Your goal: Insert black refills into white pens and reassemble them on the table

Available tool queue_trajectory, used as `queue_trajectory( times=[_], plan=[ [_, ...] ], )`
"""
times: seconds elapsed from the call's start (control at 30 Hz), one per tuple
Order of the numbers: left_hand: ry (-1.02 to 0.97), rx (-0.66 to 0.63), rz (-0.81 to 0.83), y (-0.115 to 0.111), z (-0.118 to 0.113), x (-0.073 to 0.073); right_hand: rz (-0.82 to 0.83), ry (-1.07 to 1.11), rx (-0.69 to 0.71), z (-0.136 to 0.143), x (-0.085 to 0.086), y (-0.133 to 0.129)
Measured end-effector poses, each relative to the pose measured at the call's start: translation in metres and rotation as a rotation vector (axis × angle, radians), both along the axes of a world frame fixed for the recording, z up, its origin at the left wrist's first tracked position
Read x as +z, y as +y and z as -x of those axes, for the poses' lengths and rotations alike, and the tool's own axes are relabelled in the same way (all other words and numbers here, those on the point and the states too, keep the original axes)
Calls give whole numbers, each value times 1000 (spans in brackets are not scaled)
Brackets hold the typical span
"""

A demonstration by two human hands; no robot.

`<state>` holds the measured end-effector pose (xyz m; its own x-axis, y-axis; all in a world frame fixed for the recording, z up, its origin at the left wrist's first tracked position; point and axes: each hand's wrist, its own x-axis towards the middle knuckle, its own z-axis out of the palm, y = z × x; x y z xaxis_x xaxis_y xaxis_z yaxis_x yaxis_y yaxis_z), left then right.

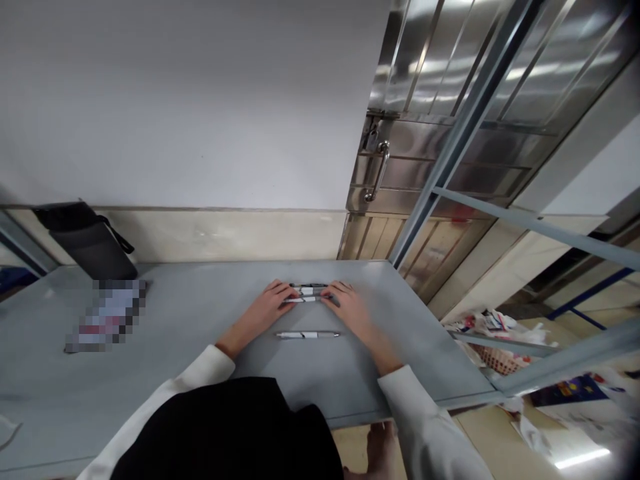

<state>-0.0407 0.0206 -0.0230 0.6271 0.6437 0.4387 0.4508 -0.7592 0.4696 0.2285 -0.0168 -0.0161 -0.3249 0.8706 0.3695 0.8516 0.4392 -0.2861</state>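
Observation:
My left hand [271, 306] and my right hand [350, 307] rest near the back of the grey table [200, 313], at opposite ends of a few pens lying side by side. The fingers of both hands are bent round the ends of the nearest of these, a white and grey pen [304, 299]. Just behind it lie another light pen [310, 291] and a dark one, partly covered by the fingertips. Closer to my body, a separate white and grey pen [307, 335] lies crosswise on the table, touched by neither hand.
A dark bottle-shaped case [93, 241] with a strap stands at the back left, beside a blurred-out flat item [111, 315]. A metal frame post [430, 193] rises at the table's right corner. Beyond the right edge is a basket [500, 360] with bags.

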Motion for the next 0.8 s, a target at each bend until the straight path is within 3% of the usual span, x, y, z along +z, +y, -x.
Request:
queue_trajectory(
  times=[0.3, 0.5, 0.63, 0.8],
  plan=[
    [218, 52, -158, -9, -2, 5, -92, -11, -2, 1, -5, 0],
    [199, 129, -216, -18, -10, 13, -120, 71, -7, 4, 2, -9],
    [154, 131, -168, -19, -11, 16, -153, -19, -14, 10, 5, -10],
    [-19, 129, 60, -21, -11, 18, -197, -30, -21, 15, 3, -6]
  ],
)
